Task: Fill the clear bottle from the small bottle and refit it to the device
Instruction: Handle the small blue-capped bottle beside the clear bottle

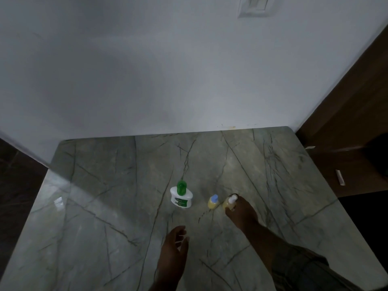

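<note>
A white device (181,197) with a green top stands upright on the marble table (105,206). To its right stands a small bottle (213,202) with yellowish liquid and a blue cap. Right of that stands a clear bottle (229,202) with yellow liquid and a white top. My right hand (241,211) grips this bottle from the right side. My left hand (176,242) hovers over the table in front of the device, fingers relaxed, holding nothing.
The table backs onto a white wall (168,70) with a switch plate (255,6) high up. A brown wooden door or cabinet (346,133) stands at the right. The table's left edge drops to a dark floor (19,185).
</note>
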Motion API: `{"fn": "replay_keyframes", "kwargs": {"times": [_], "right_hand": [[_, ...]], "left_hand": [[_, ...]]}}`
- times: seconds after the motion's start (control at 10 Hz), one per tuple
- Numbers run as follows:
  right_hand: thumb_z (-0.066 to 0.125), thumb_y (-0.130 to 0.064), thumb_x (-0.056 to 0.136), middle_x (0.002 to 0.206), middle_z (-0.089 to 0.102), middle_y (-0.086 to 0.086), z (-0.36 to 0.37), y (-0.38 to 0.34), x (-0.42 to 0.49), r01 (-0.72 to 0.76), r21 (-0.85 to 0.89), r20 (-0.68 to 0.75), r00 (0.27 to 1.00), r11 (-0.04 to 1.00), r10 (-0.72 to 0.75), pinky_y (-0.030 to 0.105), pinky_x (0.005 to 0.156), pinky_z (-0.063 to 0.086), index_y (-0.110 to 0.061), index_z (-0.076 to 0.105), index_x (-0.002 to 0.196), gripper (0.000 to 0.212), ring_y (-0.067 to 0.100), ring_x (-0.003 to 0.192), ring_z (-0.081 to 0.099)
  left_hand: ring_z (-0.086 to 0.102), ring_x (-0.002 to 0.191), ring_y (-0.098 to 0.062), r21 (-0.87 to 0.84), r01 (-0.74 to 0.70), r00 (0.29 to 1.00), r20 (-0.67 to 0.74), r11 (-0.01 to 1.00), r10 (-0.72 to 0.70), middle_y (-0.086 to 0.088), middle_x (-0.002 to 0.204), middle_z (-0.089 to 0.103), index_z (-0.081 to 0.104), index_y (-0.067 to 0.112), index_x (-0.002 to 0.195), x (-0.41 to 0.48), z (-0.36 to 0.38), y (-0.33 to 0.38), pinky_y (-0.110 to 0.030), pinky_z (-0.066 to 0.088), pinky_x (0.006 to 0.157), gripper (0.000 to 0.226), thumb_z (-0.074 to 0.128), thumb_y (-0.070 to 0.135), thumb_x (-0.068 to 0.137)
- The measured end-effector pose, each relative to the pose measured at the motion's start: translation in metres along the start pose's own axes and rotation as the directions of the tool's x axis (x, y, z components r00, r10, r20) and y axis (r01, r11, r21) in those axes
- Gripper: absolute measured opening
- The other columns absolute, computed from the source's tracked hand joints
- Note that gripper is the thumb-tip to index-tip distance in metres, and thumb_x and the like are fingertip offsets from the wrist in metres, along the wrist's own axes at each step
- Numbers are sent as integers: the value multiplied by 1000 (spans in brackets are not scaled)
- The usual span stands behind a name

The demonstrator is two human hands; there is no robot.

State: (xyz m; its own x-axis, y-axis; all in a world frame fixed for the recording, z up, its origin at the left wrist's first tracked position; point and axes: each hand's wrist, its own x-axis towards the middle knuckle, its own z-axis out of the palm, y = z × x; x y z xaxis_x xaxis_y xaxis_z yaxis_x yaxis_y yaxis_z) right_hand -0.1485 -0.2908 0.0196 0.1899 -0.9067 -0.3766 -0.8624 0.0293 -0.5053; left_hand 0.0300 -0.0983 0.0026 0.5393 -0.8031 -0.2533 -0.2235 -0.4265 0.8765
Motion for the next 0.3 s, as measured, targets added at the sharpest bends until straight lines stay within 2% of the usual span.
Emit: {"fn": "replay_keyframes", "kwargs": {"times": [0.1,0.2,0.3], "right_hand": [[61,-31,84,109,65,-3,-2,-2,0,-3,8,11,1000,1000,3,33,88,52,-25,59,112,29,20,103,64],[72,-31,80,116,63,-1,-2,3,2,17,46,56,998,999,-20,31,92,50,-23,55,121,44,20,109,62],[78,-26,78,133,54,3,1,12,-6,44,101,21,999,994,-47,35,103,46,-17,46,137,68,22,125,54]], "left_hand": [[66,93,-9,1,-9,1000,-3,1000,9,7,103,69,62,29,115,-1,1,3,-26,55,82,34,69,10,88],[66,93,-9,6,-30,999,-17,1000,31,8,103,68,62,27,115,0,-1,5,-29,56,83,33,68,10,88],[65,95,-8,-5,-35,998,-54,999,34,6,107,68,61,28,115,-1,-5,11,-28,55,83,30,63,9,92]]}}
